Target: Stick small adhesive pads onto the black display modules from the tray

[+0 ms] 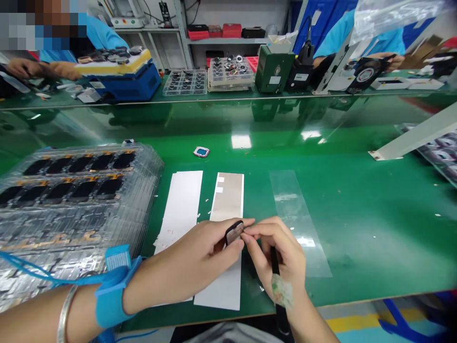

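Observation:
My left hand (200, 250) holds a small rounded rectangular panel (234, 232) with a black frame and a greyish face, pinched between thumb and fingers. Close against its right edge, the thumb and fingertips of my right hand (282, 243) come together; whatever lies between them is too small to make out. A thin black tool (281, 319) with a wad of yellowish-green tape (282, 290) lies tucked in that same palm. Beneath the hands is a white-edged strip sheet (230, 202) with a beige face and small white labels. Left of it lies a plain white sheet (183, 195).
Stacked clear trays (143, 171) with black screens fill the left side. A small blue-faced part (202, 152) lies farther back. A transparent film (296, 205) is on the right, and a white post (414, 133) rises beyond. Two co-workers sit across the bench.

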Demonstrator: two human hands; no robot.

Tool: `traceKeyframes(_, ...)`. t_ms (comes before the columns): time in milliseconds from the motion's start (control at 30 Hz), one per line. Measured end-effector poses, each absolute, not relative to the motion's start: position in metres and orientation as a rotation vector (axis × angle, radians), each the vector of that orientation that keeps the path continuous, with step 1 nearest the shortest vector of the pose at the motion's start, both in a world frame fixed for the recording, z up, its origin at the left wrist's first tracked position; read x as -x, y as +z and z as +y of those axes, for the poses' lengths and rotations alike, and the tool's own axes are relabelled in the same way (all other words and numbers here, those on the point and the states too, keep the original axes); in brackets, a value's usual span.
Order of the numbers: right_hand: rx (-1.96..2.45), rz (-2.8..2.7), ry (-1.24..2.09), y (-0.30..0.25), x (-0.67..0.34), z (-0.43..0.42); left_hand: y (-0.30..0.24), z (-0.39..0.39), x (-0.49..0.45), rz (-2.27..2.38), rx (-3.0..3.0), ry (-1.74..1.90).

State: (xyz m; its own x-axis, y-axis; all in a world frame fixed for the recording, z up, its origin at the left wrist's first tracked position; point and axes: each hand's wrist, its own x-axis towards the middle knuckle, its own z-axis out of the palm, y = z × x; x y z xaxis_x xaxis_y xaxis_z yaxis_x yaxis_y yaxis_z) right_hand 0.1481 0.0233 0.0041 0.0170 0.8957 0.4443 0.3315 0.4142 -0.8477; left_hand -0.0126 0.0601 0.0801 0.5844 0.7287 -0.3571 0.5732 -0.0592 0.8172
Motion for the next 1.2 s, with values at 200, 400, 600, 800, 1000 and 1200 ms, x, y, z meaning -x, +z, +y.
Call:
traceKeyframes(200, 1.134, -1.56, 0.791, -0.004, -0.148, 0.021, 0.074, 0.062, 0.011, 1.071, -1.791, 0.174)
traceKeyframes(400, 1.132, -1.525, 0.812, -0.01, -0.151, 0.02, 0.068, 0.063, 0.015, 1.099, -1.757, 0.169)
traceKeyframes(600, 1.132, -1.447, 0.837, -0.014, -0.152, 0.02, 0.067, 0.062, 0.016, 1.119, -1.687, 0.188)
traceKeyframes(800, 1.169, -1.334, 0.87, -0.019, -0.155, 0.019, 0.066, 0.063, 0.015, 1.128, -1.629, 0.207)
traceKeyframes(1000, 1.266, -1.406, 0.89, -0.016, -0.157, 0.016, 0.068, 0.062, 0.016, 1.102, -1.64, 0.211)
traceKeyframes(1200, 1.452, -1.488, 0.732, -0.002, -0.169, 0.018, 0.073, 0.063, 0.015, 1.143, -1.688, 0.261)
